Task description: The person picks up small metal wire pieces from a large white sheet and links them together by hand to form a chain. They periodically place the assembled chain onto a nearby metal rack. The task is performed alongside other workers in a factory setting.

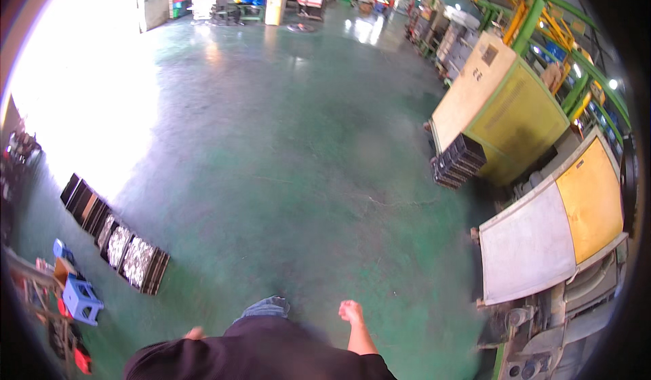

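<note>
My right hand (350, 311) is out in front of my body at the lower middle, over the green floor (325, 197). Its fingers are curled into a loose fist, and nothing shows in them. Only a small part of my left hand (195, 333) appears past my dark shirt (264, 349); its fingers are hidden. Neither hand touches any object that I can see. A jeans-covered leg (266, 308) shows below the shirt.
Black crates (115, 237), some with shiny contents, stand in a row at left. Near them is a blue stool (82, 300). On the right are stacked black crates (460, 161), a yellow-green cabinet (519, 122) and a machine with a pale panel (529, 248). Bright light comes through an opening (88, 75).
</note>
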Demonstrator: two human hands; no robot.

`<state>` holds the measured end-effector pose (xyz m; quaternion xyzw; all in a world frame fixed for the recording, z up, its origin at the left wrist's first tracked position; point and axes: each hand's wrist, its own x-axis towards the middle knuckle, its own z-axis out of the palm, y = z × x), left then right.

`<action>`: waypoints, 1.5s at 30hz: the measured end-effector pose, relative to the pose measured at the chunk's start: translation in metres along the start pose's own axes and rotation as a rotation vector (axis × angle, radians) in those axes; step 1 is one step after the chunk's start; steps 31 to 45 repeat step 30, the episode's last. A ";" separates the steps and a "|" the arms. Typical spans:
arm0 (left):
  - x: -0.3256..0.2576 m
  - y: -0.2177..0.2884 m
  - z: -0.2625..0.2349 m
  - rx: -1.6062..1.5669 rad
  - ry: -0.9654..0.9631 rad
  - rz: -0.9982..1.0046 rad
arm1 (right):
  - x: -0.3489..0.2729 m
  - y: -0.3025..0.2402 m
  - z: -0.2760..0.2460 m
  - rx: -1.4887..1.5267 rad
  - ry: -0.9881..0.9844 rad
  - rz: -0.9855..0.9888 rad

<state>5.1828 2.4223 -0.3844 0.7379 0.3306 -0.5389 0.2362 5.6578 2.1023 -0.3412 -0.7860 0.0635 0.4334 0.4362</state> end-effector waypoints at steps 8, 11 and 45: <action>0.123 0.310 -0.748 -0.616 1.321 0.843 | 0.175 -0.038 -0.126 0.194 0.109 0.450; 0.169 0.380 -0.884 -0.940 1.221 0.955 | 0.282 -0.160 -0.158 0.118 0.245 0.493; 0.581 0.373 -1.338 0.307 0.733 0.518 | 0.938 -1.066 -0.160 -0.141 -0.068 -0.052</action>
